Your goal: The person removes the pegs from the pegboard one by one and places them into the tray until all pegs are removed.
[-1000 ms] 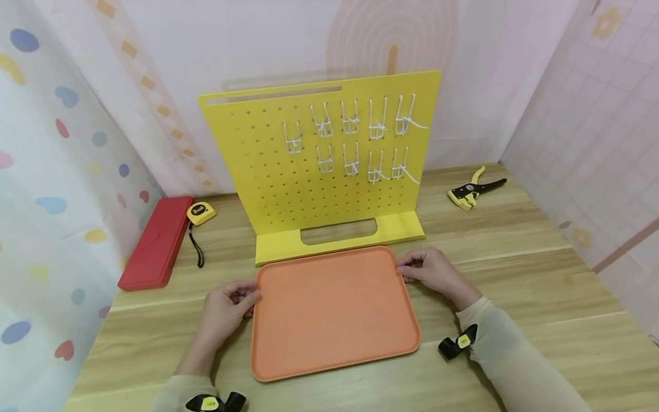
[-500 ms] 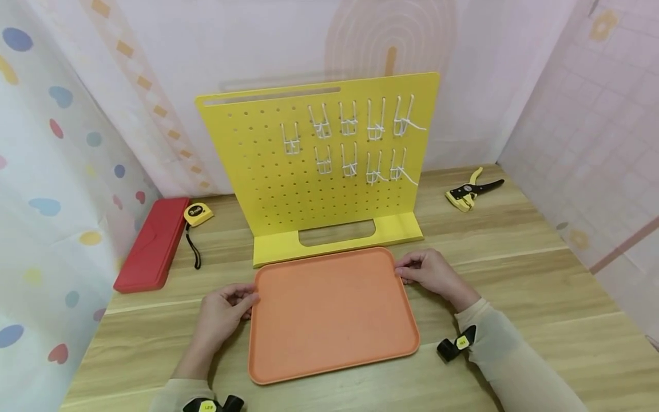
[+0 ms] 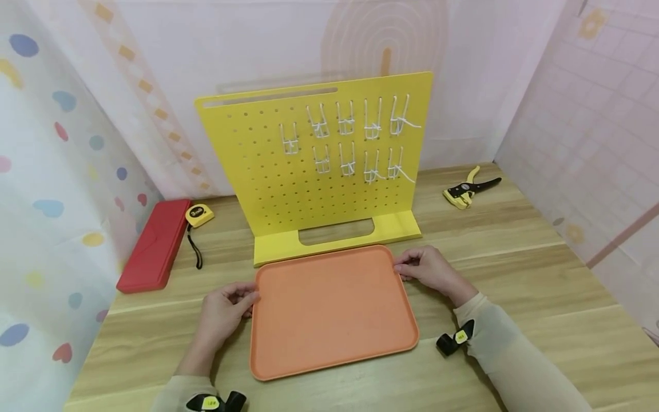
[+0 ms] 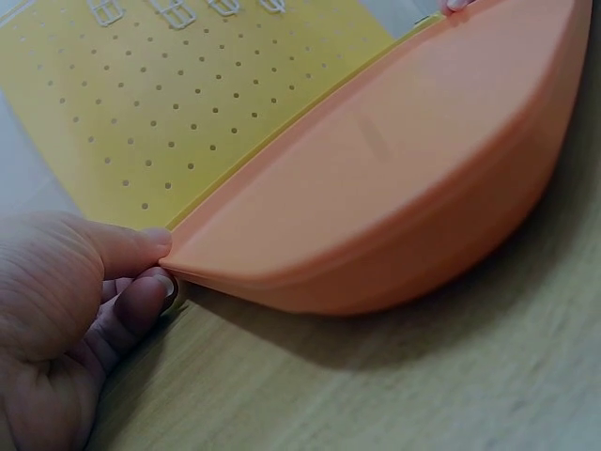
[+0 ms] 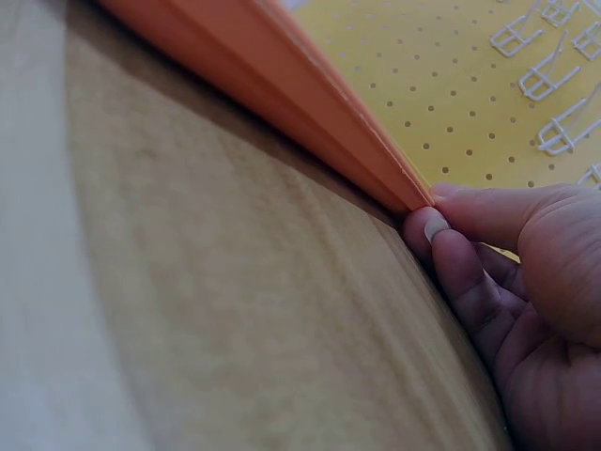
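An orange rectangular tray [image 3: 334, 312] lies in front of the yellow pegboard [image 3: 278, 194], its long far edge close to the board's base. My left hand [image 3: 223, 315] pinches the tray's left rim between thumb and fingers, which the left wrist view shows from close by, thumb [image 4: 141, 249] on top. At the far right corner, my right hand [image 3: 432, 272] pinches the rim in the same way; its thumb and curled fingers [image 5: 460, 258] meet at the tray's edge in the right wrist view. Nothing lies in the tray.
Several white wire hooks [image 3: 346, 123] hang on the pegboard's upper part. A red case [image 3: 154, 246] lies at the left, with a yellow tape measure [image 3: 199, 214] and its black strap beside it. Yellow-and-black pliers [image 3: 469, 187] rest at the right back of the wooden table [image 3: 535, 274].
The head view shifts slightly. Both hands keep their pinch on the tray, and the tray stays in the same place before the pegboard.
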The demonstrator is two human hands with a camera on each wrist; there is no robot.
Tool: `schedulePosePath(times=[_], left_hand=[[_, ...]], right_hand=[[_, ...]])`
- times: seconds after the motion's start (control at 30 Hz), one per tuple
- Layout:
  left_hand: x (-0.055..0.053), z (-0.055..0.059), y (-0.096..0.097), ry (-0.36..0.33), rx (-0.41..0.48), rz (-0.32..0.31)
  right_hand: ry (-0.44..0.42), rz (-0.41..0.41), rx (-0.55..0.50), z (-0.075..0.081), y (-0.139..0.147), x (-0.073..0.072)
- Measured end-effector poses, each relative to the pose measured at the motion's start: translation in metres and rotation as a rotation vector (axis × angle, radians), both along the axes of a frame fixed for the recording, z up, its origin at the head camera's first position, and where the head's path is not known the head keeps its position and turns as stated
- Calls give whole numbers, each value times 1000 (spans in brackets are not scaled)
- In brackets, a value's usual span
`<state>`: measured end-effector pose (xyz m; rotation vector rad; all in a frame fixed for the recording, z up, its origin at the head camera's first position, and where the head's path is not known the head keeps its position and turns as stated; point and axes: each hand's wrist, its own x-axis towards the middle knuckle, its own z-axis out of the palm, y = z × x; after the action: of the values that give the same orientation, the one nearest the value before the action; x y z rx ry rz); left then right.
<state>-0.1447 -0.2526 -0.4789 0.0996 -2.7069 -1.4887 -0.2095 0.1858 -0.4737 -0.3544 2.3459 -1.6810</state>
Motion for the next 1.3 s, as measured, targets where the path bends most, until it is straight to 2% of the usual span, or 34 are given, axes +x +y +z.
schedulePosePath(times=[0.27,0.37,0.5,0.7,0.9,1.13,1.3], left_hand=[[-7,5,0,-7,-25,-6],[-9,6,0,-7,-24,-16],[-8,5,-2,-8,7,-12],[-5,3,-5,-6,32,-7],[-2,3,-7,-2,25,-10],[0,2,-5,9,37,-36],[3,2,-1,29,55,-41]], right_hand=[[4,-17,-10,3,0,-7],[10,-84,-19,10,0,-15],[56,-186,-66,27,-1,-31],[134,-313,-306,50,-10,-55],[196,-440,-550,67,-26,-68],[275,-516,-802,78,-38,-72],[340,-520,-850,85,-42,-70]])
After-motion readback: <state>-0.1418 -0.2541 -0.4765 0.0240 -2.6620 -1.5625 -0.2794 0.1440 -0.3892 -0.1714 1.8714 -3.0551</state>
